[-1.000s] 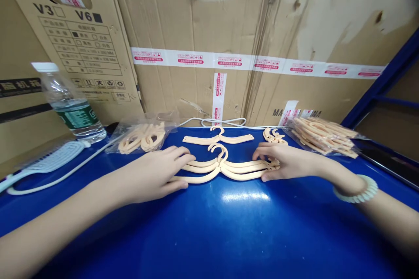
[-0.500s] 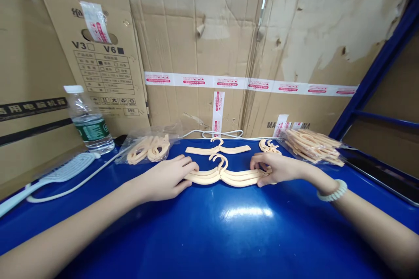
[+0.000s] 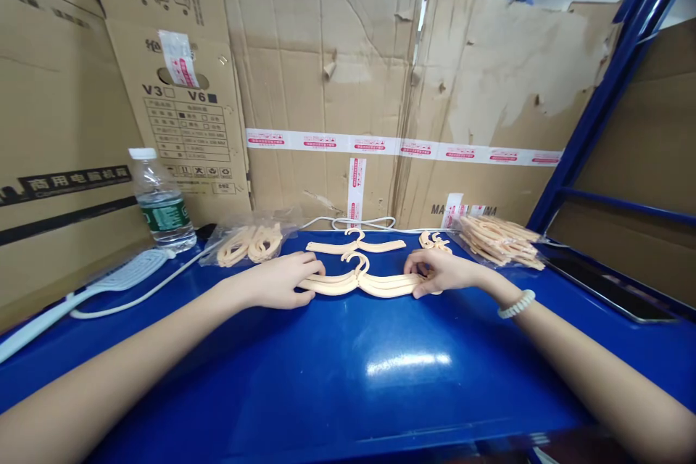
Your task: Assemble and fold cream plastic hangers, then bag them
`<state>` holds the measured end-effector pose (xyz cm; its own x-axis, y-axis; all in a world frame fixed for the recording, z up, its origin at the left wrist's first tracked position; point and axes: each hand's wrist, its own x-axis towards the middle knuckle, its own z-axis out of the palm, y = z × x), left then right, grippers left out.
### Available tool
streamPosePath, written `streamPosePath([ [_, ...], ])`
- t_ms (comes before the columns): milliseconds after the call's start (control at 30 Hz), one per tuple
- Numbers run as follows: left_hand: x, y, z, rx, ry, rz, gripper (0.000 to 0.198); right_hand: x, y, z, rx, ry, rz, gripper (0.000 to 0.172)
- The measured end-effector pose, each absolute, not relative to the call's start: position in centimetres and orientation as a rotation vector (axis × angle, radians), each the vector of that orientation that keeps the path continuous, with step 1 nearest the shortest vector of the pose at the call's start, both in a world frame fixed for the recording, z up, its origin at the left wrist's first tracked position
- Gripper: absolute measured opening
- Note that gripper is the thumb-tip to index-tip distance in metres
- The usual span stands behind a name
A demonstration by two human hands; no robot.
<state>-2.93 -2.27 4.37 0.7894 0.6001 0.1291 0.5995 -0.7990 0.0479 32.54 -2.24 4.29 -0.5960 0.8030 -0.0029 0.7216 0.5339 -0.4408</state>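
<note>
Two or more cream folding hangers (image 3: 388, 286) lie stacked together on the blue table, their hooks pointing away from me. My left hand (image 3: 283, 280) grips the stack's left end between thumb and fingers. At the right end, my right hand (image 3: 438, 272) has its thumb in front and its fingers behind, closed on the same hangers. Just beyond the stack lies another spread hanger (image 3: 356, 246), which neither hand touches. Some folded hanger pieces (image 3: 435, 241) rest behind my right hand, partly hidden by it.
Clear bags of cream hangers lie left (image 3: 250, 243) and right (image 3: 497, 241). A water bottle (image 3: 163, 206), a pale blue hairbrush (image 3: 125, 272) and a white cable (image 3: 135, 302) are at left. A dark phone or tablet (image 3: 612, 288) lies at right. Cardboard (image 3: 326, 87) walls the back.
The camera view has tilted up and drawn back slightly, showing the table's front edge. Both hands stay on the ends of the stacked hangers.
</note>
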Motion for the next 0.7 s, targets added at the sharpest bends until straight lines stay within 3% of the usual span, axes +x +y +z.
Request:
streamPosePath([
  [700, -3.0, -3.0, 1.7, 2.784, 1.116, 0.616, 0.03, 33.4, -1.6, 3.2, -1.179, -2.583, 0.528, 0.054],
])
